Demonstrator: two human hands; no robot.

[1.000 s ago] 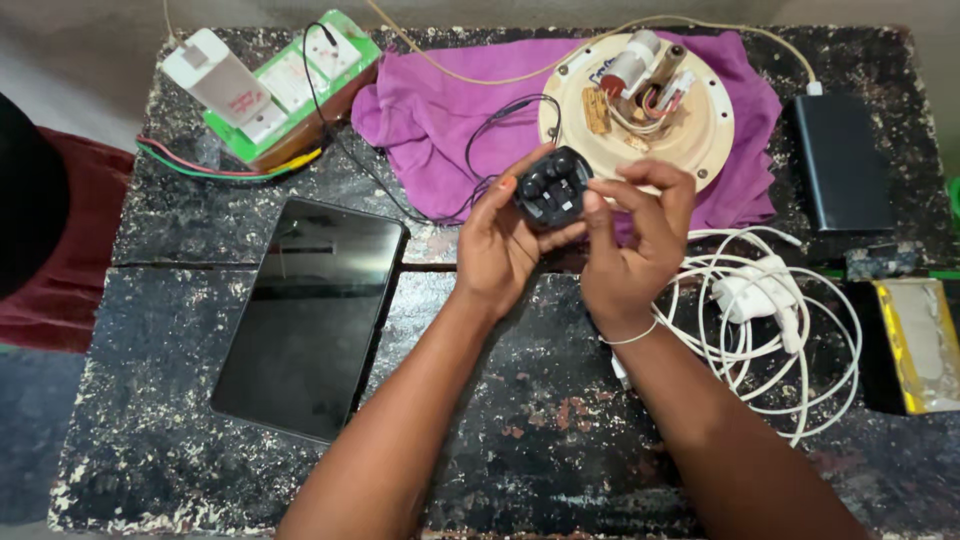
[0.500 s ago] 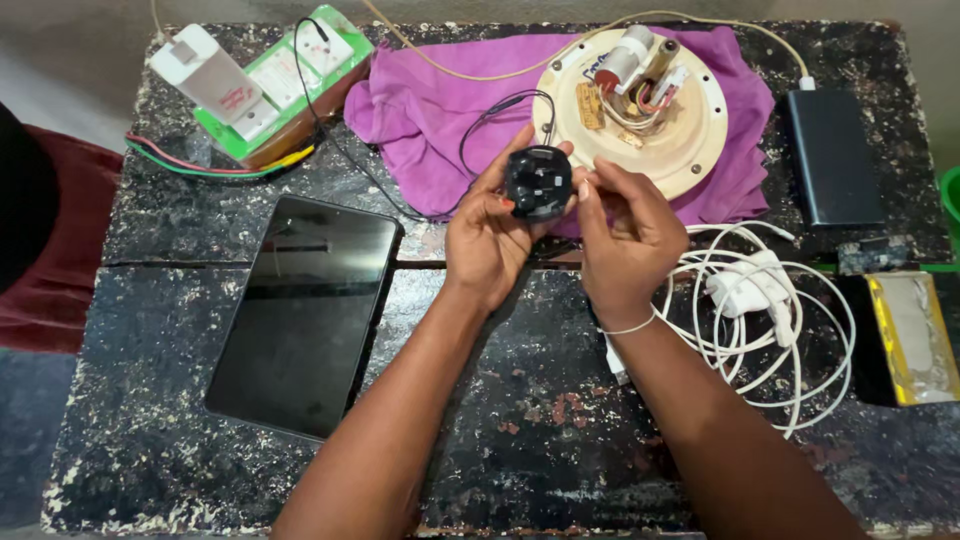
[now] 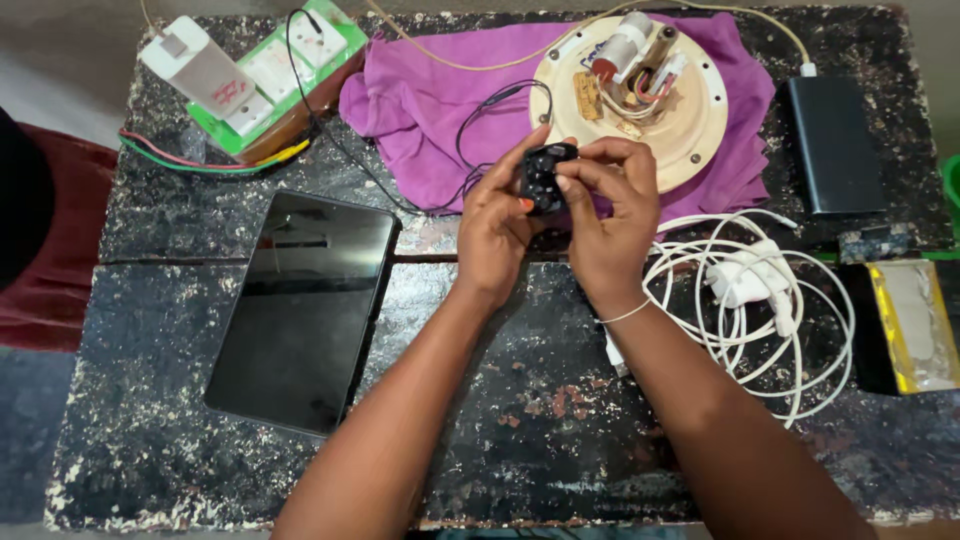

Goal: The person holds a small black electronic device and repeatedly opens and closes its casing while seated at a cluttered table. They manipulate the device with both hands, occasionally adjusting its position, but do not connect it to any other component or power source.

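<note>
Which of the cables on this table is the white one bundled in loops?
The coiled white cable, lying to the right of the right hand. The thin black cable trails across the purple cloth, and the beige cable runs along the table's far edge.

Both forearms were bare to the lower edge of the frame, with no sleeves in view. The left hand (image 3: 497,232) showed an orange-painted thumbnail. The right hand (image 3: 605,215) had a thin pale band (image 3: 625,313) around its wrist.

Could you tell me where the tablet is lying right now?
In the head view, the dark tablet lies flat on the worn black table, left of the left hand and below the green socket board.
</note>
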